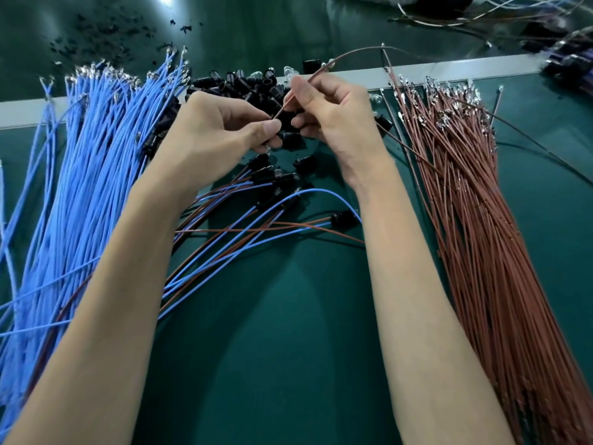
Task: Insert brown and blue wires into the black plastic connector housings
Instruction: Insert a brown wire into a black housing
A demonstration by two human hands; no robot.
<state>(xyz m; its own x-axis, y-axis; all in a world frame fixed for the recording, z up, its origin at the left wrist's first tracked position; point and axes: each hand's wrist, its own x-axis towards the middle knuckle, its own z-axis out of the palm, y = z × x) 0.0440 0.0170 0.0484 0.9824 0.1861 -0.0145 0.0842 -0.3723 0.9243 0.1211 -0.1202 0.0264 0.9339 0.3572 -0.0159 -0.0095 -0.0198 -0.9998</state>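
Nearest: bare green mat [288, 364], both forearms reaching away over it. Near-left to mid-left, a thick fan of blue wires [80, 187] w/ metal tips at the far ends; right side, a matching fan of brown wires [475, 236], tips also far. Betw. the forearms lies a loose batch of done leads [244, 232], blue + brown pairs ending in black housings, one plug [345, 218] just inside the right forearm. Past that, hands meet mid-scene above the mat. L hand [211, 133]: thumb + fingers pinched tight on a small black housing [286, 122], mostly hidden by fingertips. R hand [333, 114]: thumb + forefinger pinch a single brown wire [324, 66], its low end aimed at the housing, the rest arcing up and far-right; can't tell if the tip is in yet. Just behind the hands, a heap of loose housings [250, 83] against a white strip [449, 70] running left-right. Far left, black scraps [106, 30] on the mat; far right, a blurry tangle of other wires [481, 17].
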